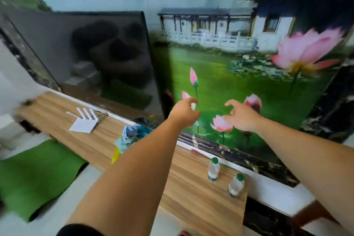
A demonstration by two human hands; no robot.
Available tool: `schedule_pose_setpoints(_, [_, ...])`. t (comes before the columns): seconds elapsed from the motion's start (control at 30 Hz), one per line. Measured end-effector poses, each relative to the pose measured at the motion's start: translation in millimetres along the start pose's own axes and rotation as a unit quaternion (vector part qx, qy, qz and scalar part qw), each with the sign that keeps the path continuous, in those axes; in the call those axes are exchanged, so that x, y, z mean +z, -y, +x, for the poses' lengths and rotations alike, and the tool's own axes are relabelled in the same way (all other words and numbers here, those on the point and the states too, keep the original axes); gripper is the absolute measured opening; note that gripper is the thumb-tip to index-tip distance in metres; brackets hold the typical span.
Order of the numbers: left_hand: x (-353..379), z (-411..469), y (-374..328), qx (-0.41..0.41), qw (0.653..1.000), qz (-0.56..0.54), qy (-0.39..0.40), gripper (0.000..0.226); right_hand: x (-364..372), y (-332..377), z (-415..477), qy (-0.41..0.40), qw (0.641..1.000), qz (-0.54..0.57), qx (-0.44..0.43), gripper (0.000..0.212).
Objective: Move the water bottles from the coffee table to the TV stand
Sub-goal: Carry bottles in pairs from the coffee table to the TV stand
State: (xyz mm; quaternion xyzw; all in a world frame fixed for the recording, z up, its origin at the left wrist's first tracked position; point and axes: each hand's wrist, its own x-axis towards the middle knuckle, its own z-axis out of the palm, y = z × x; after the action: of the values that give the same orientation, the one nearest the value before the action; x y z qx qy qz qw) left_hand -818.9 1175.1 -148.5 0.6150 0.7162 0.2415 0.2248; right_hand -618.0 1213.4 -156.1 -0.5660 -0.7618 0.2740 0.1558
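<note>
Two clear water bottles with green caps stand upright on the wooden TV stand (191, 193), near its right end. One bottle (213, 169) is farther back, the other bottle (236, 185) is closer to the right edge. My left hand (184, 111) and my right hand (241, 116) are both raised well above the stand, in front of the lotus mural. Both hands hold nothing, with fingers loosely curled and apart. The coffee table is out of view.
A large dark TV (95, 59) stands on the left part of the TV stand. A white router (84, 121) lies in front of it, and a bundle of cloth (132, 136) sits mid-stand. A green mat (34, 176) lies on the floor at left.
</note>
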Motion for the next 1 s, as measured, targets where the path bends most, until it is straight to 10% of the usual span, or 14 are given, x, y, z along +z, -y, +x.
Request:
schedule_pose_setpoints(0.43, [-68,-263,50,-0.182,0.969,0.0,-0.168,0.037,71,128,-134,0.076,0.976,0.008,-0.204,0.037])
schedule_pose_setpoints(1.0, [-92,-770,140,-0.454,0.808,-0.023,-0.376,0.038,254,308,-479,0.298,0.823,-0.065,-0.48,0.027])
